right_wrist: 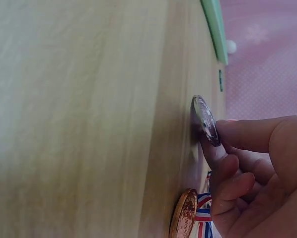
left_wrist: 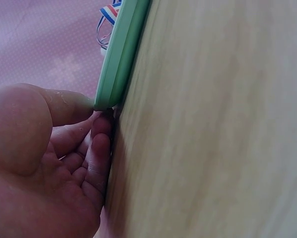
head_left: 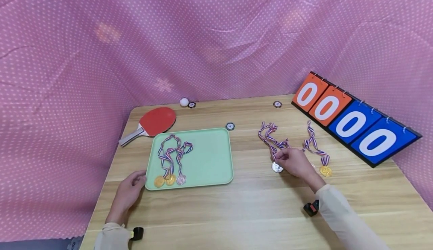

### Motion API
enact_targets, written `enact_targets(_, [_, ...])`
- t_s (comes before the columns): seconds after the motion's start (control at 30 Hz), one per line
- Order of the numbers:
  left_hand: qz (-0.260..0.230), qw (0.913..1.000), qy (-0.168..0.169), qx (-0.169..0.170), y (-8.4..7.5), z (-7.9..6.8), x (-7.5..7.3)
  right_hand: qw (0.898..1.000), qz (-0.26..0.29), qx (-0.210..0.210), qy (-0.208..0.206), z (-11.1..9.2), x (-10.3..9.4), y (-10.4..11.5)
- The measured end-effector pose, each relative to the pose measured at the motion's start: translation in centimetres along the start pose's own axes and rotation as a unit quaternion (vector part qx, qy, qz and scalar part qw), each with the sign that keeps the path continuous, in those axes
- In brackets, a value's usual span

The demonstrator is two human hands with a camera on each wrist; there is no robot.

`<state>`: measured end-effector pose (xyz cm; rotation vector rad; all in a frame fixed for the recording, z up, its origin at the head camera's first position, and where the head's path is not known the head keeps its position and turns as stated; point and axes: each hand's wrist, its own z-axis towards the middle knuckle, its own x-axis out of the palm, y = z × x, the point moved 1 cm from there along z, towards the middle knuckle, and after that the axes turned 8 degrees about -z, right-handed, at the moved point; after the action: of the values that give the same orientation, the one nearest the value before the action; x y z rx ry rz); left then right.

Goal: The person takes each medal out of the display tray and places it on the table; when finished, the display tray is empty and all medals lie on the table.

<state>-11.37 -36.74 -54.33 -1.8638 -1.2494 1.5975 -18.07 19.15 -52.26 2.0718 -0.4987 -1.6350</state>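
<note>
My right hand point(head_left: 293, 162) pinches a silver medal point(head_left: 277, 167) between thumb and fingers, close over the wood; its striped ribbon trails away behind. In the right wrist view the silver medal point(right_wrist: 206, 120) tilts up at the fingertips, and a copper-coloured medal point(right_wrist: 185, 216) lies below the hand, mostly hidden by it in the head view. At the light green tray's point(head_left: 209, 156) near left corner, my left hand point(head_left: 127, 190) grips the rim, thumb on top and fingers below. Inside the tray lie two gold medals point(head_left: 159, 181) and a paler pinkish medal point(head_left: 181, 179), ribbons stretched back.
To the right lie a gold medal point(head_left: 326, 171) and a flip scoreboard point(head_left: 345, 119) showing zeros. A red table tennis bat point(head_left: 158, 121) touches the tray's back left area. Behind are a white ball point(head_left: 184, 102) and several chips point(head_left: 230, 126), before a pink dotted cloth point(head_left: 216, 43).
</note>
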Motion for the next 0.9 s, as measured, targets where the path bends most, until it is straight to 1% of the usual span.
enact_targets(0.1, [0.0,1.0,-0.001,-0.003,0.11,0.02,0.01,1.0,-0.011,0.001,-0.004,-0.13,0.19,-0.04])
enact_targets(0.33, [0.001,0.9999,-0.008,-0.015,0.28,0.25,0.24,0.997,-0.047,-0.035,-0.043,-0.4,0.52,-0.02])
enact_targets(0.43, [0.001,0.9998,-0.004,-0.021,0.26,0.2,0.23,0.997,-0.051,-0.033,-0.047,-0.47,0.61,-0.04])
enact_targets(0.67, [-0.003,0.9992,0.01,-0.038,-0.04,0.03,0.07,0.998,-0.05,-0.023,-0.037,-0.52,0.65,-0.15])
enact_targets(0.83, [-0.006,0.9996,0.004,-0.026,0.16,0.29,-0.02,0.998,-0.051,-0.016,-0.038,-0.72,0.59,0.0])
enact_targets(0.9, [-0.006,0.9998,-0.001,-0.019,0.26,0.4,-0.04,0.997,-0.054,-0.011,-0.049,-0.99,0.33,0.28])
